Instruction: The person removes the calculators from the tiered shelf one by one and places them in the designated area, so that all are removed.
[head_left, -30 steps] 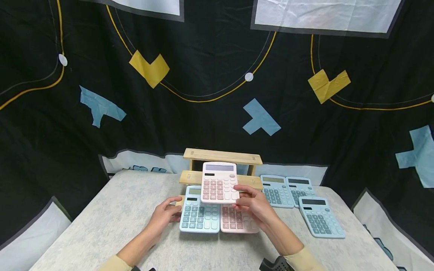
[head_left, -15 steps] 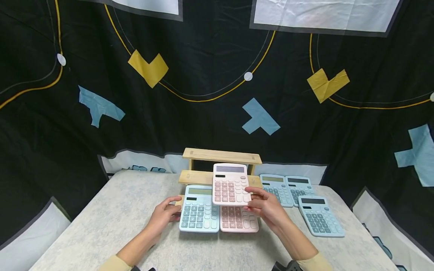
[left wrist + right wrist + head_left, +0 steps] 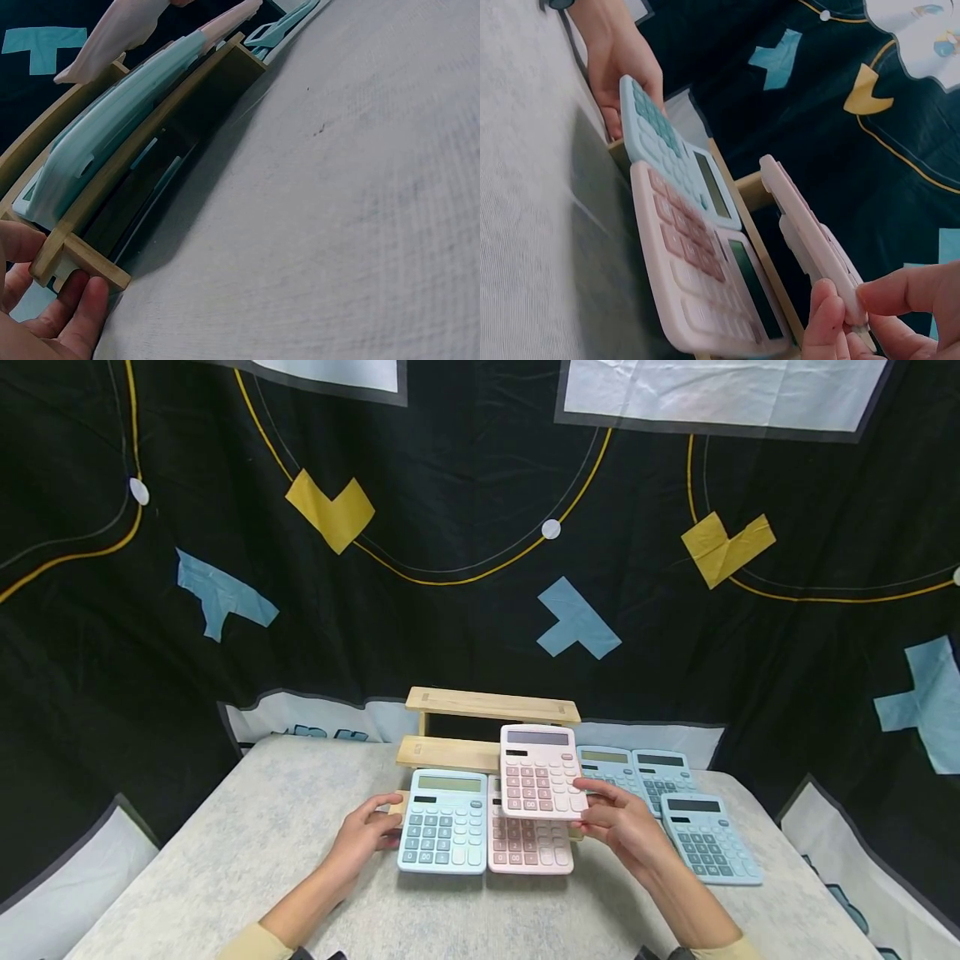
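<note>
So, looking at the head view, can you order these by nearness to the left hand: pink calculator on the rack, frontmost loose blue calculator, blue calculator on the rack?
1. Blue calculator on the rack: just right of the left hand.
2. Pink calculator on the rack: next one to the right.
3. Loose blue calculator: far right, off the rack.

On the rack-mounted blue calculator (image 3: 442, 821), at the wooden rack's (image 3: 446, 753) left end, we read 0 and 00 on bottom-row keys; the lower pink calculator (image 3: 530, 847), at its right end, shows 00 too. Other key markings are too small for us.
</note>
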{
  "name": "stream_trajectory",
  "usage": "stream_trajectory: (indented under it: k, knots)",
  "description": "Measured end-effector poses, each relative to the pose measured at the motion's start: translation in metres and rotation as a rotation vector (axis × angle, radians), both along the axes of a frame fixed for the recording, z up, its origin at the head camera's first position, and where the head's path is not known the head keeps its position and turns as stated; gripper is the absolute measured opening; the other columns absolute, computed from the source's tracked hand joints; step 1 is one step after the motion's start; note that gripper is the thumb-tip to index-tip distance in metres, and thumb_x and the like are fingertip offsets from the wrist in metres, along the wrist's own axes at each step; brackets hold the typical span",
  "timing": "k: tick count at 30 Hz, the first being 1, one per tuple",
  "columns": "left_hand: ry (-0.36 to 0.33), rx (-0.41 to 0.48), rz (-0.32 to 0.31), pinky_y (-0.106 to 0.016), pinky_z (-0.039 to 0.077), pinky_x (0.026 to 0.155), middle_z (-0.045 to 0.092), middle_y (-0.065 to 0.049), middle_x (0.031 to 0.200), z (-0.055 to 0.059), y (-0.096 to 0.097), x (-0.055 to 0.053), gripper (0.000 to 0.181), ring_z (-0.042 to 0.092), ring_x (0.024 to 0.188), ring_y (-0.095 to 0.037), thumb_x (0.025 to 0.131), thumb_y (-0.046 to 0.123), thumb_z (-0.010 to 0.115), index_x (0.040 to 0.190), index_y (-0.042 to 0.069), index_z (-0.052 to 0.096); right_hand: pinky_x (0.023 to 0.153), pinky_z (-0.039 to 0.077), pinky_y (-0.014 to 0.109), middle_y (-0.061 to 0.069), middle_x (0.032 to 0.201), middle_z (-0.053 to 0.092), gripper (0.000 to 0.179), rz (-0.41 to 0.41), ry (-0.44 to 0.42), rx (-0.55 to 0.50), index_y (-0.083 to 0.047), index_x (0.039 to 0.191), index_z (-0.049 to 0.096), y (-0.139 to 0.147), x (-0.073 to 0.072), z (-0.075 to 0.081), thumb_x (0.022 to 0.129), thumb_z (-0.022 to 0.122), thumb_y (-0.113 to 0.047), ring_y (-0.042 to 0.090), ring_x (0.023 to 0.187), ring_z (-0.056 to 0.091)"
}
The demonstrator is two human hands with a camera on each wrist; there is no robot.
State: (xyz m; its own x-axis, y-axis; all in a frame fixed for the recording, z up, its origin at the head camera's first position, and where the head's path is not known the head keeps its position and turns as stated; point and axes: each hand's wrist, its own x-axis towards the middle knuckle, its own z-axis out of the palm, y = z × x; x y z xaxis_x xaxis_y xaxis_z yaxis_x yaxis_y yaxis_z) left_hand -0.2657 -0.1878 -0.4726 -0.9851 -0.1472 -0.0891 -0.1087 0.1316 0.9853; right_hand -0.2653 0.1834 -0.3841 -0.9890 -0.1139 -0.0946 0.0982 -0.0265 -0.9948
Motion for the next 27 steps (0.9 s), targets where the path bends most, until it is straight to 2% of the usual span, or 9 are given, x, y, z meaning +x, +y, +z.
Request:
stream_trajectory:
  k: [10, 20, 27]
  knots:
    - [-0.003, -0.007, 0.001, -0.035, 0.06, 0.083, 0.067, -0.012, 0.109, -0.001, 0.0, -0.001, 0.042, 0.068, 0.096, -0.018, 0.096, 0.018, 0.061, 0.137, 0.009, 0.056, 0.082, 0.058, 0.032, 0.016, 0.119, 0.061, 0.058, -0.058, -0.035, 0.036, 0.0, 0.143, 0.049, 0.026, 0.005, 0.001, 0.086, 0.057, 0.005, 0.026, 0.092, 0.068]
    - [-0.002, -0.003, 0.001, -0.035, 0.06, 0.083, 0.068, -0.013, 0.11, -0.002, 0.0, -0.001, 0.042, 0.069, 0.096, -0.018, 0.096, 0.018, 0.061, 0.137, 0.009, 0.056, 0.081, 0.058, 0.03, 0.013, 0.122, 0.063, 0.059, -0.099, -0.077, 0.028, 0.0, 0.146, 0.047, 0.047, 0.012, -0.004, 0.088, 0.057, 0.004, 0.026, 0.094, 0.068]
    - [0.004, -0.001, -0.001, -0.035, 0.06, 0.083, 0.067, -0.012, 0.109, 0.0, 0.0, 0.0, 0.042, 0.069, 0.097, -0.019, 0.096, 0.017, 0.061, 0.137, 0.009, 0.056, 0.079, 0.058, 0.03, 0.008, 0.111, 0.066, 0.058, -0.124, -0.093, 0.025, 0.001, 0.146, 0.046, 0.061, 0.017, -0.008, 0.089, 0.057, 0.004, 0.025, 0.091, 0.069]
